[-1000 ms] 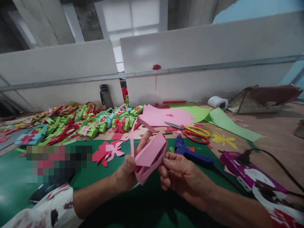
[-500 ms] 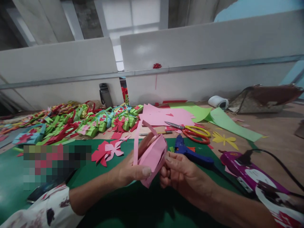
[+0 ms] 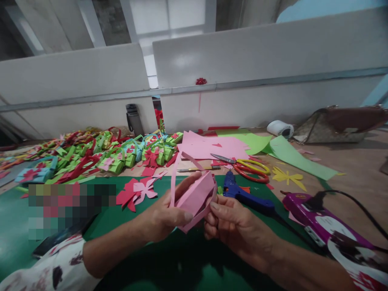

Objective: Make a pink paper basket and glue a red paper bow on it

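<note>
Both hands hold a small pink paper basket (image 3: 197, 198) above the green mat (image 3: 136, 258). My left hand (image 3: 165, 216) wraps round its left side, thumb along the bottom edge and a finger reaching inside. My right hand (image 3: 233, 226) pinches the basket's right end between thumb and fingers. A thin pink paper handle strip (image 3: 174, 173) rises from the basket and loops over it.
A blue glue gun (image 3: 245, 196) lies just right of the hands, red and yellow scissors (image 3: 245, 166) behind it on pink paper sheets (image 3: 209, 147). Several finished green and red paper baskets (image 3: 91, 155) pile up at the left. Cut paper flowers (image 3: 136, 192), a purple corded device (image 3: 318, 222), green sheets (image 3: 291, 155).
The basket has been turned in the hands, its open side swinging round. My left thumb has slid under its bottom edge, and the hands sit slightly lower.
</note>
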Demonstrator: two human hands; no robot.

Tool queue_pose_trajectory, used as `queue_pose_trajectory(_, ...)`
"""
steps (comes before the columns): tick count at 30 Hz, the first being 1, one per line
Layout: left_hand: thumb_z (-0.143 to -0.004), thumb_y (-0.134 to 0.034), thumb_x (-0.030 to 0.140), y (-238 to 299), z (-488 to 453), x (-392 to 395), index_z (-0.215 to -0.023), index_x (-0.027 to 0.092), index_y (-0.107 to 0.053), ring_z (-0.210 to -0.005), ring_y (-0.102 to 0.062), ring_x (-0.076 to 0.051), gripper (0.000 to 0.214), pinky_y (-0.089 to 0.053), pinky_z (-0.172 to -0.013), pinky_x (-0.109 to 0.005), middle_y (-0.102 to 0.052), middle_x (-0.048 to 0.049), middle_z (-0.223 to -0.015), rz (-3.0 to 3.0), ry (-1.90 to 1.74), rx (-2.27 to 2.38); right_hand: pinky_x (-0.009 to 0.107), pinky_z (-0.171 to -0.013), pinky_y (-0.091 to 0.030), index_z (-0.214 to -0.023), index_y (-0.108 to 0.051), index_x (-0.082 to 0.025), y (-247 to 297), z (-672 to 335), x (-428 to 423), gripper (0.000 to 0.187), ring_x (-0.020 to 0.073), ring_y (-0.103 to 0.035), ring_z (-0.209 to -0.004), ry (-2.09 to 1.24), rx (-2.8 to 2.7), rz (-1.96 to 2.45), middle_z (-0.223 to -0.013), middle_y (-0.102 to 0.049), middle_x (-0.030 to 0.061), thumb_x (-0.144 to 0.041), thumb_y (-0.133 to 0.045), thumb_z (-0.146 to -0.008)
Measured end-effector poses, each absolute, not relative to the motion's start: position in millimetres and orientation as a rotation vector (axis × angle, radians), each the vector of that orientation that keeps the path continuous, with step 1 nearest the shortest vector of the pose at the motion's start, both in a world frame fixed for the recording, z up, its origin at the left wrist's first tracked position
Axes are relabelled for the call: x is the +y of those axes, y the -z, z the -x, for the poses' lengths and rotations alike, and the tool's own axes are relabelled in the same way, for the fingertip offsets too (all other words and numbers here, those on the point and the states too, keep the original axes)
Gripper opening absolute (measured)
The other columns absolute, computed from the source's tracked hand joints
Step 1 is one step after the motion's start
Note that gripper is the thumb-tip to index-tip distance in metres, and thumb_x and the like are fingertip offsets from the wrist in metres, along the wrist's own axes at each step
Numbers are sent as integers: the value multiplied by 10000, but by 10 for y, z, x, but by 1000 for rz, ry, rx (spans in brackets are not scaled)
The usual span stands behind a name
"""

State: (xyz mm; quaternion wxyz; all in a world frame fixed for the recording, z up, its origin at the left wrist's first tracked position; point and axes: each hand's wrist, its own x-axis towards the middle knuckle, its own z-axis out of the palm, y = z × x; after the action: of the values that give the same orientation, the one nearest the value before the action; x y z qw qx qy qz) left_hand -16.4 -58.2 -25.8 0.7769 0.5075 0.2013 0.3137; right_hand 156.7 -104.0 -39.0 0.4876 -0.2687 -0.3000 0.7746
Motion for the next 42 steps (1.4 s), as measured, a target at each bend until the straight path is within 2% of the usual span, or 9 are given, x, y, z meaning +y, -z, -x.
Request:
queue_pose_trajectory(7,-702,-672,204,256,158,-555,-1263,167,-541,-753,-606,-178,578,-474,-664,-285,-644,-88,-959,-1101,-652,510,226,-542,-409,-715,-644,-157,376,-1567,-1002,139,54,-450,-460,-1859,-725,668,-518,-495,-53,-248,-749,-722)
queue_pose_trajectory(11,-673,-643,171,289,185,-542,-1189,157,-602,-636,-566,-124,517,-493,-621,-266,-644,-58,-848,-1111,-632,569,234,-550,-411,-718,-641,-155,380,-1567,-1001,138,60,-473,-469,-1838,-734,679,-536,-518,-47,-245,-746,-722)
queue_pose_trajectory(20,-560,-636,145,259,188,-549,-1212,153,-580,-776,-596,-183,655,-504,-666,-283,-661,-94,-970,-1154,-501,574,224,-524,-377,-713,-625,-131,390,-1570,-979,212,58,-451,-467,-1775,-793,838,-523,-521,-40,-301,-753,-718)
queue_pose_trajectory(25,-591,-582,109,245,213,-562,-1292,200,-519,-809,-549,-169,710,-440,-659,-242,-635,-65,-1030,-1249,-511,577,229,-521,-384,-651,-564,-148,377,-1574,-967,269,60,-444,-461,-1734,-791,827,-525,-508,-46,-335,-743,-727)
queue_pose_trajectory(31,-611,-488,30,175,178,-654,-1411,239,-354,-492,-292,-60,838,-219,-448,-177,-522,47,-698,-1554,-523,767,232,-524,-411,-872,-596,-170,412,-1592,-980,415,79,-473,-520,-1590,-1009,958,-623,-523,-46,-497,-749,-669)
queue_pose_trajectory(33,-619,-472,24,157,139,-696,-1398,216,-375,-531,-363,-70,808,-295,-477,-176,-572,10,-826,-1670,-596,791,239,-529,-431,-899,-598,-175,422,-1592,-977,457,83,-478,-540,-1559,-1054,1003,-660,-516,-43,-542,-732,-662)
queue_pose_trajectory(36,-631,-449,11,163,94,-731,-1320,192,-481,-786,-511,-151,713,-428,-720,-246,-574,-53,-1095,-1844,-746,769,247,-532,-450,-834,-598,-173,426,-1585,-976,430,91,-466,-559,-1519,-1048,1043,-657,-500,-41,-552,-718,-670)
queue_pose_trajectory(39,-632,-428,-16,205,81,-731,-1299,185,-494,-933,-512,-199,701,-400,-884,-302,-589,-43,-1023,-1905,-769,748,242,-525,-439,-781,-595,-171,416,-1584,-973,384,95,-481,-550,-1486,-1061,1066,-645,-514,-36,-513,-731,-672)
queue_pose_trajectory(42,-648,-443,-21,248,91,-721,-1319,176,-466,-927,-515,-207,700,-392,-891,-315,-589,-23,-873,-1882,-732,809,242,-507,-423,-769,-593,-169,396,-1593,-963,375,93,-499,-513,-1484,-1052,1087,-626,-522,-38,-488,-750,-649)
